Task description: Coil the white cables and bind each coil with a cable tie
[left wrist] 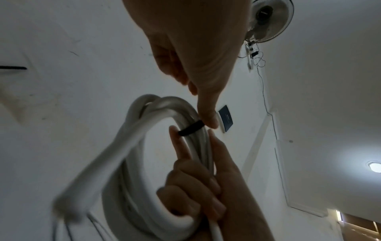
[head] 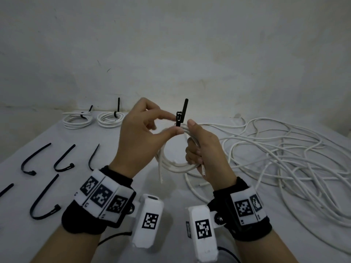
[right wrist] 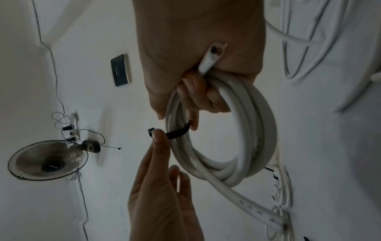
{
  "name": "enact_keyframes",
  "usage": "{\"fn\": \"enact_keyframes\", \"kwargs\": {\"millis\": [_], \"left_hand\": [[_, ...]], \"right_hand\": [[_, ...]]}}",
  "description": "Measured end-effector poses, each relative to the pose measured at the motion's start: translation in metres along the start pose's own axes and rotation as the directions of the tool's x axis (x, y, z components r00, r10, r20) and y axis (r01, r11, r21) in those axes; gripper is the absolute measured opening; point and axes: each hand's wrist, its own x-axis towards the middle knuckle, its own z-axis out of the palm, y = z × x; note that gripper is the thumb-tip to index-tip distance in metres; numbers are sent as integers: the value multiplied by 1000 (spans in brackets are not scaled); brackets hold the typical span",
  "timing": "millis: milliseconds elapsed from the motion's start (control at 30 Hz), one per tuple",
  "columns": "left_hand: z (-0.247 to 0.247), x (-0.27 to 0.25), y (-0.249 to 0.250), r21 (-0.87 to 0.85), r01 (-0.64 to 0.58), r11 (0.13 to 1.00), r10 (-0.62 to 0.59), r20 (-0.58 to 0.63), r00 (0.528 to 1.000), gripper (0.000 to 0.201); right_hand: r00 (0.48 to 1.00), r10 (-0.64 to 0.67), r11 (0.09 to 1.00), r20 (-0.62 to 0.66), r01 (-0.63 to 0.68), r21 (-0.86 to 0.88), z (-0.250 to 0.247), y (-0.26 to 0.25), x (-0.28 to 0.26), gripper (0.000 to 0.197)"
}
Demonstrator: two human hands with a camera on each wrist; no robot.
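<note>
- The white cable coil point(head: 175, 160) is held up above the table point(head: 133, 190), between the two hands, standing roughly on edge with its opening toward the head camera.
- A black cable tie point(head: 180, 116) is wrapped around the top of the coil; its head sits just above the strands and its free tail points up.
- The right hand point(head: 204, 150) grips the coil: its lower fingers curl through the loop and around the bundled strands, while the thumb lies up along the outside near the tie. In the right wrist view a cut cable end point(right wrist: 212, 55) sticks out against the palm.
- The left hand point(head: 138, 133) is at the tie: its forefinger tip touches the tie's head and its thumb presses on the strands just below. The other fingers are loosely bent. Whether it truly pinches the tie I cannot tell.
- Two finished coils point(head: 95, 118), each bound with a black tie, lie side by side at the far edge of the table by the wall point(head: 171, 44).
- Loose cable ties point(head: 45, 179), bent into hooks, lie spread on the table to the left.
- A tangle of uncoiled white cable point(head: 284, 152) lies on the table to the right.
</note>
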Motion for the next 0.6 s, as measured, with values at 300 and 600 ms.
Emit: {"fn": "enact_keyframes", "kwargs": {"millis": [300, 600], "left_hand": [[20, -6, -17, -235, 258, 937, -210, 210, 955, 36], [19, -20, -29, -474, 313, 823, -243, 204, 948, 32]], "right_hand": [[995, -94, 991, -10, 93, -98, 4, 4, 0, 28], [996, -82, 988, 45, 88, -125, 12, 15, -5, 29]]}}
